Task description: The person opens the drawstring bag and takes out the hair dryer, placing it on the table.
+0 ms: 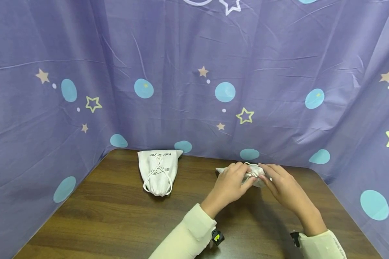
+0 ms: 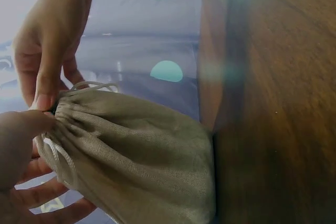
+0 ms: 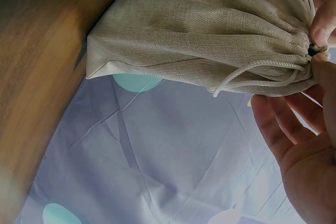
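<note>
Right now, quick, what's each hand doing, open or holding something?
Left hand: closed, holding the drawstring bag on the right by its gathered top.
Right hand: closed, holding that same bag's top.

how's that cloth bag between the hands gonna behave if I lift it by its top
The bag would probably sag and flex, since its cloth falls in soft folds. Its visible weave suggests decent grip rather than slipperiness. The drawstring, looped loosely, might snag.
</note>
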The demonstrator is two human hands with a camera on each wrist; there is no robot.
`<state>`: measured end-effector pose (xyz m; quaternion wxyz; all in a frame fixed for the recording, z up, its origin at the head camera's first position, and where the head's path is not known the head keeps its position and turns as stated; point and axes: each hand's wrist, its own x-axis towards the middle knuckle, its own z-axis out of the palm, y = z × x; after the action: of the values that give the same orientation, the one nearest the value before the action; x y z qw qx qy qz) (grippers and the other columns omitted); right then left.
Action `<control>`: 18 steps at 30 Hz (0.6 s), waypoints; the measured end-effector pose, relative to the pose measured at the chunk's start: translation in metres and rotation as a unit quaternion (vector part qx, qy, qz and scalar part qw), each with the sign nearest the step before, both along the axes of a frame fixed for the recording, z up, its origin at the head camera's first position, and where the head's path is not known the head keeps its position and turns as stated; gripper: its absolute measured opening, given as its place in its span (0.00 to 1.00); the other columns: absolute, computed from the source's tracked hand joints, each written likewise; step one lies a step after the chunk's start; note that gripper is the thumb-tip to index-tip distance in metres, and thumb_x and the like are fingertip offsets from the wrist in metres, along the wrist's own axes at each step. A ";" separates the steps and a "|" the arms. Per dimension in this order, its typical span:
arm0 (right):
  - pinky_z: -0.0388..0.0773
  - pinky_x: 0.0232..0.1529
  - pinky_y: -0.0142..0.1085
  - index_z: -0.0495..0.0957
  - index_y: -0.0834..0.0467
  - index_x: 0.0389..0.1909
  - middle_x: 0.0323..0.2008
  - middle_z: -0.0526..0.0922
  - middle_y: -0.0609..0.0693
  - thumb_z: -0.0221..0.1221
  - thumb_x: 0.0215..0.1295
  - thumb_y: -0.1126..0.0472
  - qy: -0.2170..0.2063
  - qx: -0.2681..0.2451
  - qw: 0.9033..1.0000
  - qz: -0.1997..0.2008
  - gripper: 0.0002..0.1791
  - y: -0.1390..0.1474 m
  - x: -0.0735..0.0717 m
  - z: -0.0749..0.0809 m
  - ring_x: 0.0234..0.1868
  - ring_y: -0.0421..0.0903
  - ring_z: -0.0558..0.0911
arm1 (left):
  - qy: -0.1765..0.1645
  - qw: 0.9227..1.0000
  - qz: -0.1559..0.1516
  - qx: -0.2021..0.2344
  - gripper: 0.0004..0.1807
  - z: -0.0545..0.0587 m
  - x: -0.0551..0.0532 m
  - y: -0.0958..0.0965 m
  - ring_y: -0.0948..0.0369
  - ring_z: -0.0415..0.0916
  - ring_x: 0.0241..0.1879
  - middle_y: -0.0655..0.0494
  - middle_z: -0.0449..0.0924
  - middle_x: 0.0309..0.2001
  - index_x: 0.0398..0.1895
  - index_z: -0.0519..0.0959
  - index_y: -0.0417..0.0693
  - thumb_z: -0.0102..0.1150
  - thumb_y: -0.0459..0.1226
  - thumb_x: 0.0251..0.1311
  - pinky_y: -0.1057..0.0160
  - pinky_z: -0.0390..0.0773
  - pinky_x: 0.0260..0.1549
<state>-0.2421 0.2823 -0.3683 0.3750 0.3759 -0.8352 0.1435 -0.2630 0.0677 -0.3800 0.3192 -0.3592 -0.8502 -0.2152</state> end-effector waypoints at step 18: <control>0.77 0.47 0.40 0.81 0.68 0.55 0.48 0.85 0.57 0.65 0.54 0.75 0.006 0.018 1.000 -0.004 0.24 0.000 0.002 0.002 0.45 0.52 0.83 | 0.059 0.997 0.046 -0.021 0.11 -0.005 0.004 0.007 0.65 0.74 0.30 0.64 0.78 0.33 0.32 0.78 0.54 0.66 0.49 0.60 0.68 0.72 0.25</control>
<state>-0.2398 0.2824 -0.3664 0.3740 0.3797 -0.8369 0.1246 -0.2588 0.0748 -0.3847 0.3707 -0.3381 -0.8499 -0.1609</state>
